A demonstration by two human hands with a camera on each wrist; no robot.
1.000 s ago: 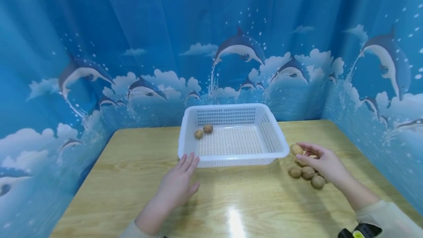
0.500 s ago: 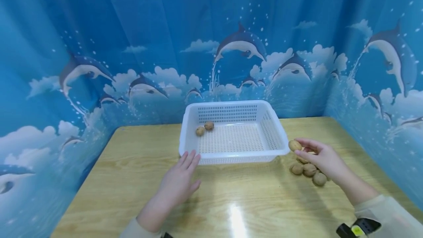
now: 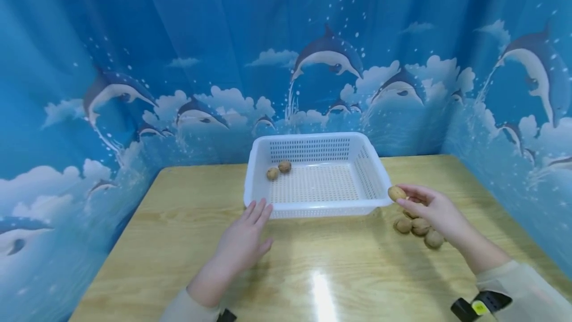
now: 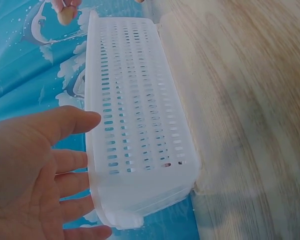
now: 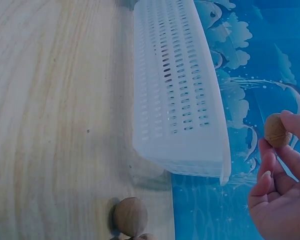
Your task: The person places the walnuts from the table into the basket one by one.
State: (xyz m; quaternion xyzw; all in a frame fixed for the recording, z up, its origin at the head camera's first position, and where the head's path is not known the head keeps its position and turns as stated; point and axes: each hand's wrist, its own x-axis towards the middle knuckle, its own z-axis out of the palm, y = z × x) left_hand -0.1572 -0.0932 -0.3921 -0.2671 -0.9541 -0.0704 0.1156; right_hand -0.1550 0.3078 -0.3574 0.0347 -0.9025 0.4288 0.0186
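Between thumb and fingertips, my right hand (image 3: 431, 210) pinches a walnut (image 3: 396, 193) just off the right front corner of a white plastic basket (image 3: 321, 207). The right wrist view shows the same walnut (image 5: 277, 131) held up above the table. Several more walnuts (image 3: 420, 226) lie on the table below this hand. My left hand (image 3: 241, 242) has its fingers stretched out, with the tips at the basket's left front rim; the left wrist view shows the left hand (image 4: 45, 175) with spread fingers beside the rim. Inside the basket, two walnuts (image 3: 278, 170) rest near its left side.
The wooden table (image 3: 178, 222) has its back edge against a blue curtain (image 3: 223, 39) printed with dolphins and clouds. The curtain also runs along the left and right sides. A dark device with a yellow spot (image 3: 480, 306) sits on the right wrist.
My right hand has lifted the pinched walnut slightly off the pile and shifted it a little left, toward the basket's corner. My left hand stays at the rim. The view has tilted slightly.
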